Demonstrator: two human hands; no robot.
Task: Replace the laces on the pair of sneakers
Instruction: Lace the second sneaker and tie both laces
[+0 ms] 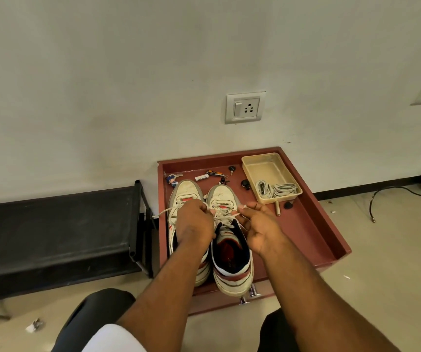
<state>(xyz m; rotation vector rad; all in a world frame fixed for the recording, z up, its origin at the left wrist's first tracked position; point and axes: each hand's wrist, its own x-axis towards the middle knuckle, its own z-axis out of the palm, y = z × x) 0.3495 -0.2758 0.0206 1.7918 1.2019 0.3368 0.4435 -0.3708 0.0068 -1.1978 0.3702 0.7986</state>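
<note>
The right hand (260,227) pinches a lace end (239,210) between thumb and forefinger, just above the eyelets of the right sneaker (229,240). The left hand (195,221) is curled over the tongue area between the two shoes, its fingers closed on the lace (165,212), which runs taut out to the left across the left sneaker (182,199). Both sneakers stand side by side, toes toward the wall, in a reddish-brown drawer (313,224) set on the floor. Farther back in the drawer sits a beige tray (260,165) holding coiled laces (278,190), with a marker (201,177), keys and small dark bits beside it.
</note>
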